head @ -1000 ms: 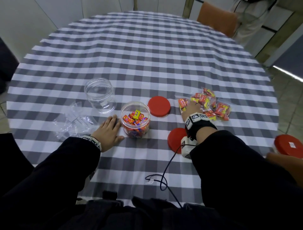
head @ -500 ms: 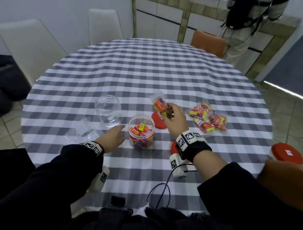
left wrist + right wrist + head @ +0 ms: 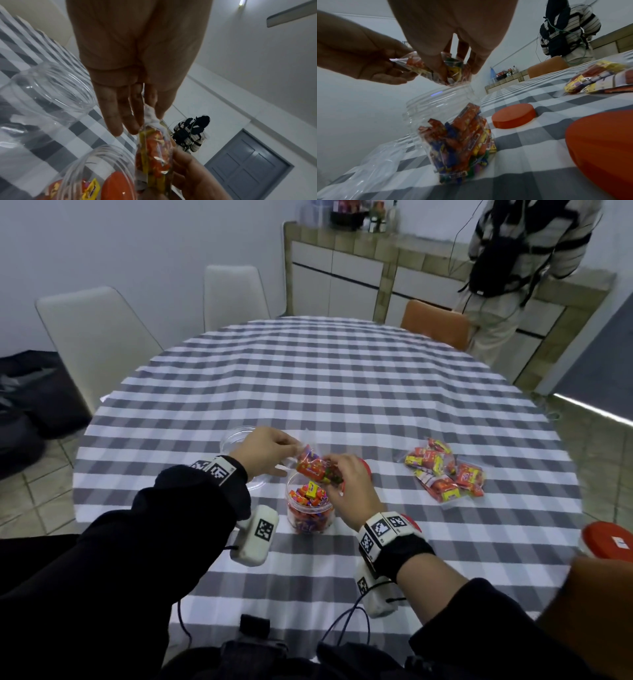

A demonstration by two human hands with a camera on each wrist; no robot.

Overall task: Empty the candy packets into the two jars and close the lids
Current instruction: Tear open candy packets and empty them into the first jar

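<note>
Both hands are holding a clear candy packet [image 3: 317, 469] of red and yellow sweets above the part-filled jar [image 3: 310, 510], the left hand [image 3: 263, 455] pinching its twisted end, the right hand [image 3: 352, 491] gripping its body.

On the counter [image 3: 342, 392], the part-filled jar [image 3: 310, 510] stands nearest the person, the empty jar [image 3: 239, 440] behind it to the left. A candy packet [image 3: 317, 469] hangs above the filled jar between the left hand [image 3: 265, 451] and right hand [image 3: 352, 491]. More packets [image 3: 445, 474] lie to the right; one lid [image 3: 513, 117] sits just right of the filled jar.
</note>
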